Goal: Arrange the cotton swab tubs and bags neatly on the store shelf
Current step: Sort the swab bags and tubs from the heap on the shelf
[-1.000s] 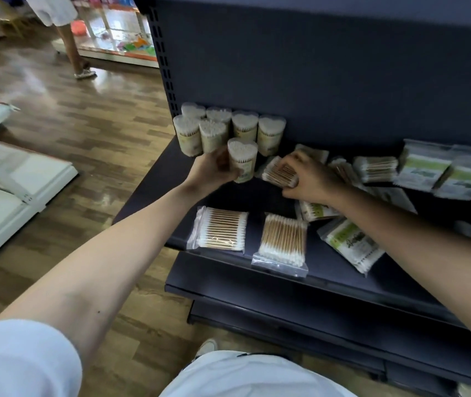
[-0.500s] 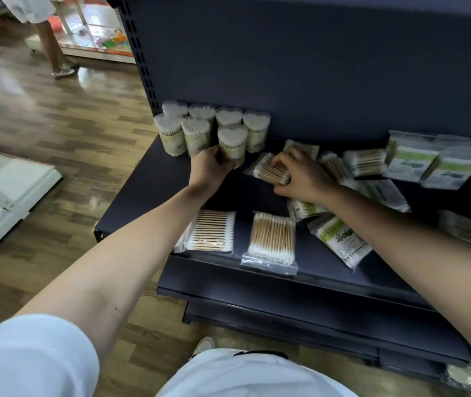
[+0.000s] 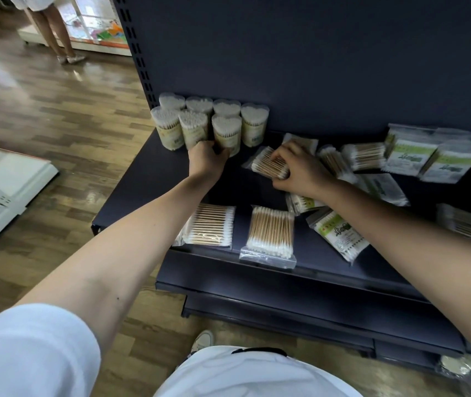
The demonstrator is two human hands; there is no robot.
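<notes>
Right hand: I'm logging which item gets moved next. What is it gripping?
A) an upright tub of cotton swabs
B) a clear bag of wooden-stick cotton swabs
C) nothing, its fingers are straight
B: the right hand curls its fingers round a clear bag of wooden-stick cotton swabs, right of the upright tubs.

The one head camera is looking forward and steeply down from the person's head, facing the shelf (image 3: 148,179). It is sitting close. Both forearms (image 3: 142,239) are running from the lower corners up to the fingers (image 3: 284,151) at mid-frame. Beyond the fingers the back panel (image 3: 314,67) is rising. Left of them the floor (image 3: 56,110) is spreading wide, its lines bending toward the edges.
</notes>
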